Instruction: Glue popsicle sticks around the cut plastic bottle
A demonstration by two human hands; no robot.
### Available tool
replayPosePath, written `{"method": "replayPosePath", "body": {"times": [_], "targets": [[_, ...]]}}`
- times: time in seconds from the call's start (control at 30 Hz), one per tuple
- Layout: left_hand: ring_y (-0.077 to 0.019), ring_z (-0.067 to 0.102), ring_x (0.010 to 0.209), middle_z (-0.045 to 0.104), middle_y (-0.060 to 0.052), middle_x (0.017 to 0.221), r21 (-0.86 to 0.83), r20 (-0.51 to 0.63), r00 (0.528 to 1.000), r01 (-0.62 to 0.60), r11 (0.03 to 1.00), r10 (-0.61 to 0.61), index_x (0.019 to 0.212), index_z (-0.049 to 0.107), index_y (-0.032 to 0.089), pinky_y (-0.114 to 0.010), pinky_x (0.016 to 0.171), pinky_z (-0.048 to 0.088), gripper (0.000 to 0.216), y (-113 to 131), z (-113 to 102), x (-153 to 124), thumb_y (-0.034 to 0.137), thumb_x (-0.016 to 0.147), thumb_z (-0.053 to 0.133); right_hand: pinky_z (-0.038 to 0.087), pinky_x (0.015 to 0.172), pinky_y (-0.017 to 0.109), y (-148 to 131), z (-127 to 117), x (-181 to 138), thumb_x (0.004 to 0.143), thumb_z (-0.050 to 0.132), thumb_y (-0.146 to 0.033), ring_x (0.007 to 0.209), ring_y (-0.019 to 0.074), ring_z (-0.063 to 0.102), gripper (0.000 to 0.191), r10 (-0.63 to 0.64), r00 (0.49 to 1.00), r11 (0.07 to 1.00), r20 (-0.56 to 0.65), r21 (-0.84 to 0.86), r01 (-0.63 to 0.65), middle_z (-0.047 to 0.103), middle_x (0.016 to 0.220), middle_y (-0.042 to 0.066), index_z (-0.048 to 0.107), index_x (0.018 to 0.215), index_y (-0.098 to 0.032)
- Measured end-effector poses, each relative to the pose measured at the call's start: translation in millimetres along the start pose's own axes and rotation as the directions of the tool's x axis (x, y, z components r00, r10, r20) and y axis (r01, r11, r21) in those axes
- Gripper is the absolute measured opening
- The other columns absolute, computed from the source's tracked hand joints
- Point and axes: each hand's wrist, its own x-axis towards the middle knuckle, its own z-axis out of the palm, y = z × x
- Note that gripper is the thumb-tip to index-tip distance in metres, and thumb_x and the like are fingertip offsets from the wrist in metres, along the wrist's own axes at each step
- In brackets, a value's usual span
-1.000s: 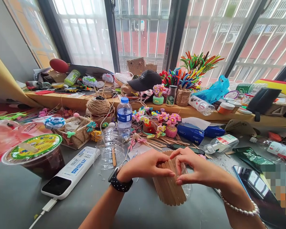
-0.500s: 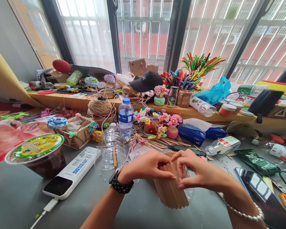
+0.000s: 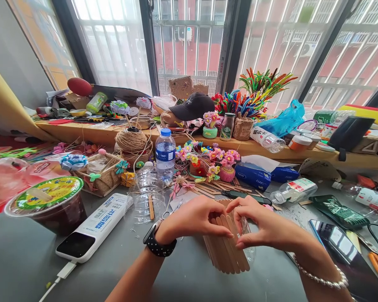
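Observation:
Wooden craft sticks point(image 3: 228, 253) stand side by side in a curved row around a clear plastic bottle piece point(image 3: 251, 251), whose edge shows at the right. My left hand point(image 3: 197, 218) is closed over the top of this piece, thumb lying along the sticks and fingers curled behind them. At the right side my right hand point(image 3: 260, 224) is curled, its thumb and fingertips brought together close to the sticks. A tiny whitish spot shows between those tips; what it is I cannot make out. Loose craft sticks point(image 3: 204, 189) lie behind my hands.
A cut clear bottle point(image 3: 147, 193) and scissors point(image 3: 165, 214) lie to the left, with a white power bank point(image 3: 96, 226) and a lidded cup point(image 3: 50, 205) farther out. A water bottle point(image 3: 165, 156) stands behind. At the right are a phone point(image 3: 343, 251) and a tissue pack point(image 3: 253, 176).
The view has shifted very slightly. Both hands stay around the stick-covered piece; the right thumb and fingertips show a small whitish spot between them now.

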Motion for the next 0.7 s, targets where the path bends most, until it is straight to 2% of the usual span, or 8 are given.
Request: {"method": "replayPosePath", "body": {"times": [0.33, 0.5, 0.7], "targets": [[-0.0075, 0.039, 0.058, 0.047, 0.004, 0.061, -0.022, -0.005, 0.999, -0.031, 0.999, 0.031, 0.071, 0.057, 0.013, -0.019, 0.050, 0.026, 0.030, 0.8, -1.1, 0.3, 0.043, 0.074, 0.056, 0.032, 0.089, 0.027, 1.2, -0.4, -1.6, 0.059, 0.067, -0.046, 0.104, 0.0161, 0.039, 0.029, -0.013, 1.000, 1.000, 0.001, -0.007, 0.013, 0.050, 0.105, -0.002, 0.053, 0.066, -0.021], [-0.0078, 0.038, 0.058, 0.047, 0.004, 0.061, -0.045, -0.013, 1.000, 0.012, 0.999, -0.012, 0.070, 0.057, 0.012, -0.019, 0.050, 0.026, 0.032, 0.8, -2.7, 0.2, 0.044, 0.072, 0.056, 0.032, 0.088, 0.028, 1.8, 0.2, -1.2, 0.060, 0.066, -0.047, 0.103, 0.0162, 0.040, 0.030, -0.015, 1.000, 1.000, -0.003, -0.015, 0.015, 0.051, 0.104, -0.001, 0.052, 0.066, -0.021], [-0.0072, 0.036, 0.058, 0.041, 0.005, 0.059, -0.156, 0.010, 0.998, 0.060, 0.986, -0.059, 0.066, 0.054, 0.013, -0.019, 0.049, 0.024, 0.031, -4.2, -1.7, 3.0, 0.042, 0.076, 0.052, 0.031, 0.089, 0.030, 4.9, 0.8, 1.0, 0.062, 0.064, -0.047, 0.105, 0.0171, 0.039, 0.029, 0.004, 0.999, 1.000, -0.037, -0.012, -0.004, 0.051, 0.104, -0.001, 0.052, 0.064, -0.020]]}}
